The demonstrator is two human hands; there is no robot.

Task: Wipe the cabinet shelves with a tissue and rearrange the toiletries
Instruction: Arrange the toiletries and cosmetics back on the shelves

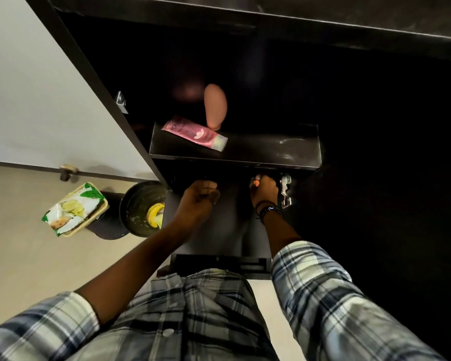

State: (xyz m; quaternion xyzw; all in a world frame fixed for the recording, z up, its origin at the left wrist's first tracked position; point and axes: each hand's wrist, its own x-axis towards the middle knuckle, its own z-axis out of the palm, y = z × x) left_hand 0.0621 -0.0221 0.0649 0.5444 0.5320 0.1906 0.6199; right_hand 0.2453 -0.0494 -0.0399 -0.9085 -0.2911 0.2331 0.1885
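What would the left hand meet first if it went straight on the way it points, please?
The left hand heads into the dark space under the shelf; nothing shows there, but depth is unclear.

Your left forearm [141,259] runs bare from the rolled checked sleeve [37,329] at 7 o'clock up toward 1 o'clock. It ends in your left hand [199,194], back of the hand up, knuckles forward, fingers curled under into a loose fist; whether they hold anything cannot be seen. Your right forearm [279,230] rises from its own rolled cuff at 5 o'clock toward 11 o'clock, with dark bead bands [267,209] round the wrist. Your right hand [264,188] lies at 3 o'clock of the left, near it but apart, fingers bent forward and mostly hidden in shadow.
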